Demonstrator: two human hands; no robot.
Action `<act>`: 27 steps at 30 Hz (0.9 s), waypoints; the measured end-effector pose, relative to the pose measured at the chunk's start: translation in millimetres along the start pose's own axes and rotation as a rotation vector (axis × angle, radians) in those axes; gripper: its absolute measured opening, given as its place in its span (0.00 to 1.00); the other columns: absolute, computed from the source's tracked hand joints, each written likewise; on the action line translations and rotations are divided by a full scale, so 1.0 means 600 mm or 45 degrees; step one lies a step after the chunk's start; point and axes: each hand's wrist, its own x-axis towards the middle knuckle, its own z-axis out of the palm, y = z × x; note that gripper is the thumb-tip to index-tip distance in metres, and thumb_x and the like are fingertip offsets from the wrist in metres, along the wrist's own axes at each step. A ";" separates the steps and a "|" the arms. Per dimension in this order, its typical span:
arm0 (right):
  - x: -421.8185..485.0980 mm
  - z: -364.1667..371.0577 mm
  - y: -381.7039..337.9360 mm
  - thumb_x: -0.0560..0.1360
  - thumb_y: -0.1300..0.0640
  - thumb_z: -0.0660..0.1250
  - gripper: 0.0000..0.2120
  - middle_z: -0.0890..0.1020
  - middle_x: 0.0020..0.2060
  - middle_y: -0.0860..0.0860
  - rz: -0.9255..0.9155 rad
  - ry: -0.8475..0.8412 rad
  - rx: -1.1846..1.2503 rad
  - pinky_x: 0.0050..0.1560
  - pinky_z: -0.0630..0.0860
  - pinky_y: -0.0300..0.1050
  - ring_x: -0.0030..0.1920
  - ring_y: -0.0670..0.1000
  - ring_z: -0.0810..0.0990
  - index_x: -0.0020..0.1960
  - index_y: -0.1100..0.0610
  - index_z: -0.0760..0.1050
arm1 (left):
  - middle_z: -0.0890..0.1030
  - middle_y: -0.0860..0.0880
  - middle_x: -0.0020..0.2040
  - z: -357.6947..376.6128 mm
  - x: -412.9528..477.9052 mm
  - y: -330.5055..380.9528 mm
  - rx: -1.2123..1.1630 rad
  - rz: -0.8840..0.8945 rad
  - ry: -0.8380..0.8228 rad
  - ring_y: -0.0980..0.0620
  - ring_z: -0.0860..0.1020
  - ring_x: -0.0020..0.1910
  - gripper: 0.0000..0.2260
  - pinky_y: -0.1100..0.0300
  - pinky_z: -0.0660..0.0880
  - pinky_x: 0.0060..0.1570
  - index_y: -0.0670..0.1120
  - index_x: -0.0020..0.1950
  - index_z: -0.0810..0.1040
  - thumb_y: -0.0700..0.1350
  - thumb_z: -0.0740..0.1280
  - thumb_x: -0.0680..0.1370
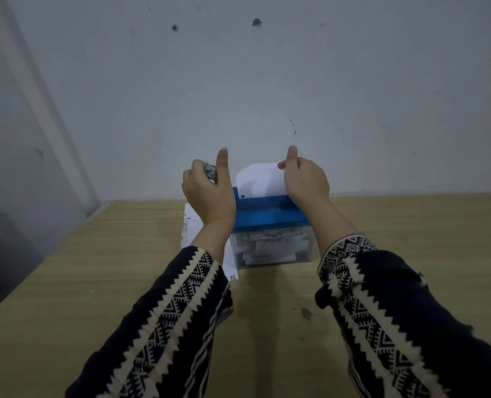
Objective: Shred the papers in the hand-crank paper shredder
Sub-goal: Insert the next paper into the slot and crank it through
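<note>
A hand-crank paper shredder (270,214) with a blue top and a clear bin (273,249) full of white shreds stands on the wooden table (94,282) near the wall. A white sheet of paper (258,179) stands upright in the slot of the shredder. My right hand (306,179) pinches the sheet's upper right edge. My left hand (206,191) grips the crank handle (210,171) at the shredder's left side, thumb pointing up.
More white papers (191,228) lie on the table to the left of the shredder, partly under my left wrist. A grey wall rises right behind the table. The table's left edge runs diagonally at the left.
</note>
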 end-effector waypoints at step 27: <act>-0.012 0.014 0.012 0.82 0.39 0.42 0.30 0.81 0.48 0.51 -0.183 -0.046 -0.354 0.55 0.71 0.51 0.49 0.55 0.76 0.53 0.51 0.81 | 0.66 0.52 0.27 0.002 -0.057 0.018 -0.382 -0.359 0.204 0.53 0.66 0.30 0.23 0.57 0.68 0.37 0.50 0.27 0.62 0.50 0.64 0.80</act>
